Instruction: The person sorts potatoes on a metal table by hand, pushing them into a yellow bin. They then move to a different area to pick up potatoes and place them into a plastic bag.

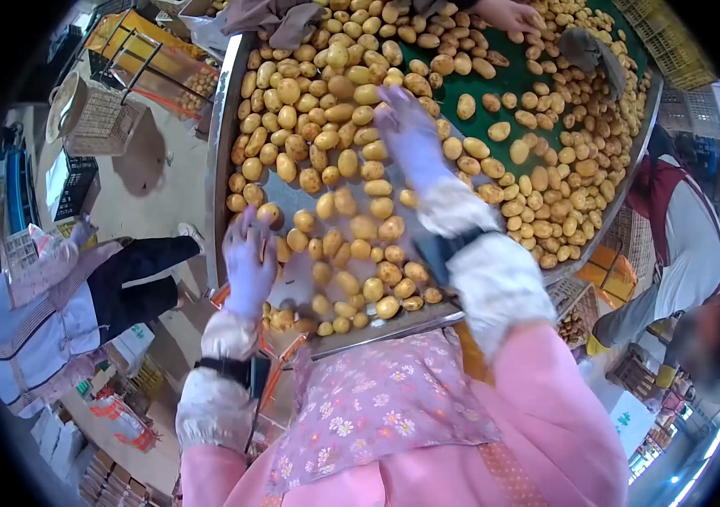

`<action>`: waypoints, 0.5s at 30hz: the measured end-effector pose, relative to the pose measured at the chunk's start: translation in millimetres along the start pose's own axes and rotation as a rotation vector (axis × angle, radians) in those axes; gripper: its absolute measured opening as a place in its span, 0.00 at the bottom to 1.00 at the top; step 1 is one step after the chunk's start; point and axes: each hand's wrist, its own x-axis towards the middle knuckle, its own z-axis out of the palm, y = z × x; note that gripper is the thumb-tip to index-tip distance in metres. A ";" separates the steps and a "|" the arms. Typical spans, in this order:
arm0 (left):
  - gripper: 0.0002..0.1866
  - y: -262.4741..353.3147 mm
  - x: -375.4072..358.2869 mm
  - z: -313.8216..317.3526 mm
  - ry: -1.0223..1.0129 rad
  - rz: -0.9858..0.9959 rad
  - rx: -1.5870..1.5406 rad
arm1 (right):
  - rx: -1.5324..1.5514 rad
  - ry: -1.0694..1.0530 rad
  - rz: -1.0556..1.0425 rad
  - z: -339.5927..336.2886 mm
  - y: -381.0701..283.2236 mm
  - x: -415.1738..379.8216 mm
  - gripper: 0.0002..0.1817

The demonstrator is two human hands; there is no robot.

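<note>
Many small yellow potatoes (326, 118) lie across a metal sorting table (292, 188) in front of me. My right hand (411, 135), in a lavender glove, reaches far over the table. Its outstretched fingers lie against potatoes at the middle of the pile, and nothing is gripped in it. Closer to the left edge, my left hand (248, 264), gloved alike, is open with spread fingers pointing away from me. Its fingertips are beside a few potatoes. Between the two hands, looser potatoes (345, 252) sit on the bare metal.
Across the table, another person's hand (508, 13) reaches over potatoes beside a green belt surface (508, 89). A grey cloth (590, 57) lies at the right. The metal rim (214, 169) bounds the left. People stand at both sides, and a wicker basket (105, 120) is at left.
</note>
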 end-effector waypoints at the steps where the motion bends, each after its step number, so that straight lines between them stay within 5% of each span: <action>1: 0.23 4.1 29.1 7.1 0.034 -0.021 -0.058 | -0.100 0.061 -0.043 27.3 -3.3 10.7 0.25; 3: 0.24 5.8 79.5 24.6 0.072 -0.037 -0.123 | -0.399 -0.333 -0.027 35.2 -59.0 -20.0 0.27; 5: 0.29 5.7 111.1 44.5 0.141 -0.092 -0.185 | -0.232 -0.322 -0.168 57.9 -56.2 -76.2 0.26; 7: 0.32 6.3 106.7 75.7 0.110 -0.084 -0.090 | -0.281 -0.525 -0.395 21.1 -52.2 -126.0 0.22; 8: 0.34 14.9 103.5 82.7 0.079 -0.077 0.021 | -0.294 -0.534 -0.391 9.1 -47.3 -119.9 0.22; 9: 0.39 26.3 86.3 84.0 0.060 0.015 -0.040 | -0.261 -0.798 -0.250 -1.8 -42.0 -110.6 0.18; 10: 0.39 40.9 74.4 79.1 -0.189 0.119 0.082 | -0.216 -1.054 -0.096 -14.2 -40.1 -100.7 0.15; 12: 0.38 80.5 30.9 78.4 -0.342 0.132 0.003 | -0.021 -0.454 0.278 -38.1 -17.9 -57.0 0.19; 13: 0.38 92.1 15.2 75.9 -0.371 0.193 -0.069 | -0.197 -0.032 -0.053 -45.5 -4.7 -23.6 0.17; 15: 0.34 107.0 -13.8 75.4 -0.472 0.295 -0.189 | -0.433 0.106 -0.067 -25.3 25.7 -29.3 0.16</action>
